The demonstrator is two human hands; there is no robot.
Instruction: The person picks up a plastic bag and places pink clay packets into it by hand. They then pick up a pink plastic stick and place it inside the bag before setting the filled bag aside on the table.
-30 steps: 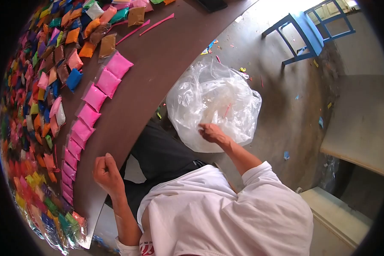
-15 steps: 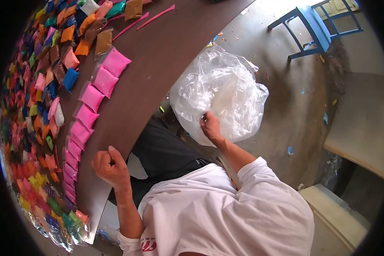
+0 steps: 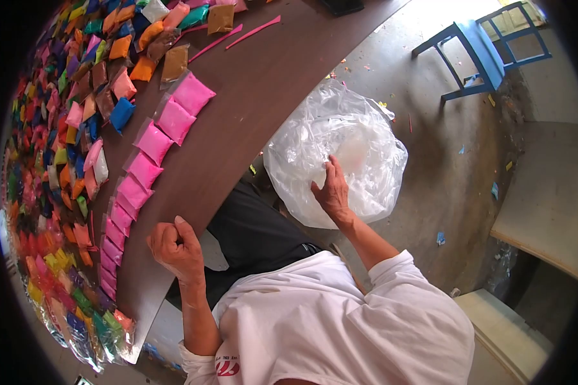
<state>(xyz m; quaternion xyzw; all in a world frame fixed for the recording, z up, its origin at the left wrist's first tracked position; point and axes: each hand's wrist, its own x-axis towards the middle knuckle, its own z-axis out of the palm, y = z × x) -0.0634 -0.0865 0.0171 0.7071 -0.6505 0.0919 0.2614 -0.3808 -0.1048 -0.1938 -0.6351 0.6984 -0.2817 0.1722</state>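
Over the big clear plastic bag point(image 3: 295, 154) on the floor, my right hand point(image 3: 334, 192) has its thumb and fingers apart, with nothing visible in it. My left hand point(image 3: 176, 247) is curled into a fist at the table's near edge, beside the row of pink packets point(image 3: 153, 142); whether anything is inside the fist is hidden. The pink packets overlap one another in a curved line on the brown table point(image 3: 237, 90). A large heap of packets in many colours point(image 3: 70, 128) lies to their left.
Two pink strips point(image 3: 253, 32) and a dark flat object point(image 3: 341, 6) lie on the far part of the table. A blue chair point(image 3: 478, 51) stands at the upper right. Wooden boards point(image 3: 546, 192) are at the right, and small scraps dot the floor.
My right hand has opened from a closed pinch and moved a little up and right over the bag. My left hand stays curled. The view has shifted slightly.
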